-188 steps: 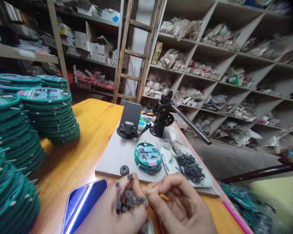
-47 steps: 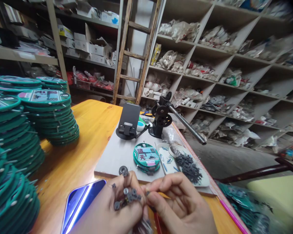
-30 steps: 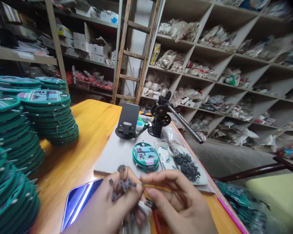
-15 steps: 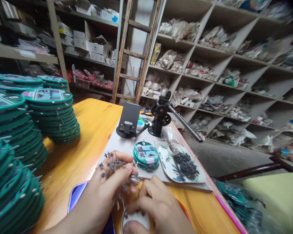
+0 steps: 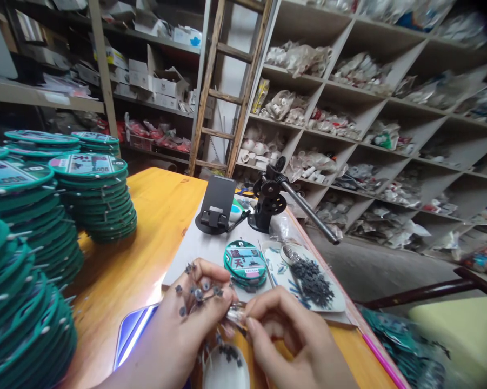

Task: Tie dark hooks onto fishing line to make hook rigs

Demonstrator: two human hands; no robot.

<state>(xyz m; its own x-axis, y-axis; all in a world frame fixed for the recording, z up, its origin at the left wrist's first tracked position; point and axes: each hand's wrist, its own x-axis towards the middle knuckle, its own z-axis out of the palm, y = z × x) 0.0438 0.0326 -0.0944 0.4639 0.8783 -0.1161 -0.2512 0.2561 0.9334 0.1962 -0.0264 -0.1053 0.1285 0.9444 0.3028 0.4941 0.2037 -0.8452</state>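
My left hand (image 5: 200, 313) is closed round a bundle of thin, pale strands with small dark grey beads (image 5: 198, 294) on them. Several beads stick out between and over its fingers. Close beside the bundle's tips (image 5: 235, 313), my right hand (image 5: 289, 329) has thumb and forefinger pinched together; what lies between them is too small to make out. Below both hands sits a small round white dish (image 5: 225, 373), with a few dark bits along its far inner edge. Just beyond the left fingers lies a green round line winder (image 5: 245, 262) with a printed label, stacked on another.
A pale tray (image 5: 336, 300) holds a heap of dark small parts (image 5: 314, 281) and a small bowl (image 5: 289, 254). Behind are a black phone stand (image 5: 217, 202) and a geared black clamp (image 5: 267, 197). Tall stacks of green winders (image 5: 91, 200) line the left. A phone (image 5: 132, 329) lies under my left forearm.
My right hand has risen out of the white dish to the tips of the bundle, uncovering the dish. My left hand still grips the bundle. The view has shifted slightly.
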